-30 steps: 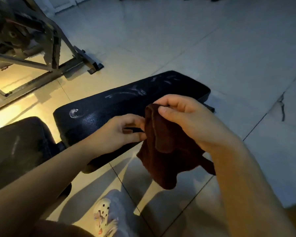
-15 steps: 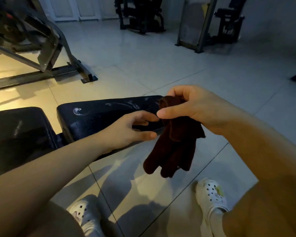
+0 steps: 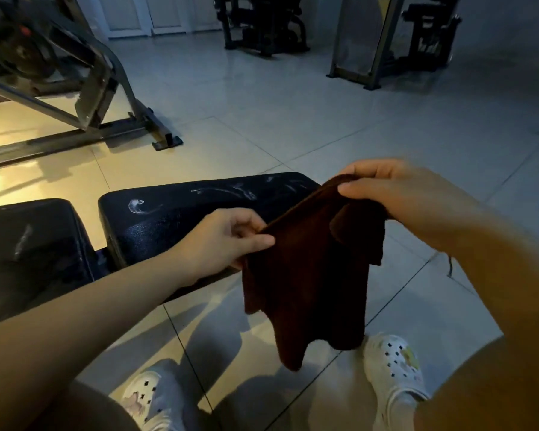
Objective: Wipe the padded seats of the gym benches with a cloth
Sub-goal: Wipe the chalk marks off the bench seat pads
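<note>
I have the cloth [image 3: 308, 275] pinched along its top edge by left hand [image 3: 221, 241] and right hand [image 3: 395, 194], hanging over the floor just before the smeared seat [image 3: 181, 213], whose length runs left-right, left hand nearer.

Left forearm reaching in from lower left, left hand [image 3: 221, 241] at centre frame pinching the cloth [image 3: 311, 275] edge, right arm entering from lower right, right hand [image 3: 395, 194] higher, fingers curled, gripping the opposite edge

Floor [image 3: 293, 98]: pale glossy tiles, warm light at left. Metal machine frame [image 3: 106, 88] left; dark gym machines [image 3: 262, 23] at rear.
</note>
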`<state>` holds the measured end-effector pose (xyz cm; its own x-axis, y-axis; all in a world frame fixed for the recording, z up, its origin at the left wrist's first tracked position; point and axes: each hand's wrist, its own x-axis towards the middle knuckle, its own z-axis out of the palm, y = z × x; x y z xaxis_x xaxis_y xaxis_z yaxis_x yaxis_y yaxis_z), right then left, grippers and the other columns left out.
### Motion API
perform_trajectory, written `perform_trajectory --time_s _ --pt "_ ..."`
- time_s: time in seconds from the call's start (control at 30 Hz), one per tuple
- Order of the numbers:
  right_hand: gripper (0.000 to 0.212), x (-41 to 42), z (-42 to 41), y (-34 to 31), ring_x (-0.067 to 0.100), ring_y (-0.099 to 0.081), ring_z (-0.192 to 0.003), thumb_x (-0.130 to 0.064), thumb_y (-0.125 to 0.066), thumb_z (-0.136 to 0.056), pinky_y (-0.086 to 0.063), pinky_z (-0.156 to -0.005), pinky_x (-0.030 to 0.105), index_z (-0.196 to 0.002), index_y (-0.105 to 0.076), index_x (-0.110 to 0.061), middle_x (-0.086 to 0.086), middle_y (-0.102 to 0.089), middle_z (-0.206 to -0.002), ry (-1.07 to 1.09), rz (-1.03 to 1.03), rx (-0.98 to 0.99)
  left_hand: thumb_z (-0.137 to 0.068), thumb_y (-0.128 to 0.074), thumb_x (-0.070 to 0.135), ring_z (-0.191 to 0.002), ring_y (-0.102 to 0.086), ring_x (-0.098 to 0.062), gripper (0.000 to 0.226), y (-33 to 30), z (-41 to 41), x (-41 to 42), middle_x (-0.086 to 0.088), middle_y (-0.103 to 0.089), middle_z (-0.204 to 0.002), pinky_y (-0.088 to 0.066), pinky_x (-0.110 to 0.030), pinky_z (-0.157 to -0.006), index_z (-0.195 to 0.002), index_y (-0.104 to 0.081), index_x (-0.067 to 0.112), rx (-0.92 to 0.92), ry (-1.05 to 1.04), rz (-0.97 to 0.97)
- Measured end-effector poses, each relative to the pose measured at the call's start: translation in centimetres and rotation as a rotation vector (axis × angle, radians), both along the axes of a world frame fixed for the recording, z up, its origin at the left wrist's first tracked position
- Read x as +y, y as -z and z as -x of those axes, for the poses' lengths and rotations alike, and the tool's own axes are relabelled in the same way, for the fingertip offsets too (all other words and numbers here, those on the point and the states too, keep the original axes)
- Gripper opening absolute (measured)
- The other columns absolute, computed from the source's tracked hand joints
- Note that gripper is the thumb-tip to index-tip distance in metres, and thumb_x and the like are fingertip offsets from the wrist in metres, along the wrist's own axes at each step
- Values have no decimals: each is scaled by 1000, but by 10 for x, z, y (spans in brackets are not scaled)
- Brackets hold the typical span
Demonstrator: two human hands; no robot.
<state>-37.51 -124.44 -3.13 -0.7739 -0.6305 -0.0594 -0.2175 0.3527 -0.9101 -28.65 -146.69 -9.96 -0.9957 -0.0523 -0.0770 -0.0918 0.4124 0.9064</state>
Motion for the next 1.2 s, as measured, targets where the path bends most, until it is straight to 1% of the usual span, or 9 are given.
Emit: perform_trajectory --time_s 0.17,0.33,0.43,0.53,0.67,0.8,0.93,1.03,1.2 --pt "22 5 18 26 13 -55 -90 -22 -45 -102 -42 -74 26 -101 -68 -25 -8 -57 -93 67 -551 486 -92 -61 17 -67 -68 -15 9 -2 5 1 -8 -69 -76 -53 -22 -52 -97 -65 11 -107 -47 -45" --pt "20 -4 21 40 18 -64 -81 -15 -49 -99 -53 -77 32 -87 -63 -23 1 -66 -91 72 -550 316 -94 -61 20 -70 -64 -20 6 10 14 12 -23 -65 -86 -52 -23 -51 -90 -66 19 -182 -135 21" --pt "19 -16 13 50 15 -60 -91 -29 -59 -96 -49 -79 27 -114 -61 -24 -2 -65 -104 -83 -640 328 -93 -63 22 -75 -67 -29 7 7 18 14 -23 -66 -89 -55 -27 -52 -87 -67 21 -126 -154 91" --pt "37 -30 8 57 11 -59 -96 -37 -62 -93 -49 -80 24 -127 -55 -27 -6 -61 -109 -154 -506 295 -92 -64 24 -68 -66 -28 7 -4 18 16 -12 -65 -74 -55 -28 -52 -86 -67 21 -30 -136 165" --pt "17 -46 -1 62 10 -62 -96 -38 -65 -90 -52 -88 31 -104 -62 -29 -8 -64 -103 -165 -306 234 -91 -65 23 -59 -61 -15 8 -15 16 15 -9 -63 -68 -51 -23 -48 -84 -68 21 39 -126 157" --pt "7 -48 -3 57 16 -65 -82 -31 -61 -94 -54 -75 33 -89 -58 -28 -2 -66 -85 -113 -257 207 -91 -64 23 -60 -60 -13 6 -18 11 12 -13 -65 -74 -51 -22 -50 -87 -69 21 69 -109 170" --pt "8 -41 0 46 4 -53 -65 -25 -57 -97 -44 -60 20 -98 -65 -24 -11 -56 -76 -62 -340 324 -89 -67 23 -63 -65 -17 0 -15 10 12 -1 -67 -73 -56 -27 -52 -89 -67 23 51 -69 278" --pt "11 -39 -1 44 13 -63 -73 -18 -57 -97 -57 -67 30 -91 -64 -23 -5 -60 -82 12 -298 244 -88 -68 18 -66 -69 -13 8 -8 11 16 2 -70 -76 -59 -30 -62 -93 -64 22 -18 16 377" --pt "16 -49 -4 54 19 -69 -65 -12 -50 -100 -59 -57 28 -89 -58 -20 9 -64 -88 195 -157 -19 -86 -70 8 -62 -68 -12 32 1 13 24 2 -67 -80 -59 -30 -61 -95 -47 29 57 -47 343"
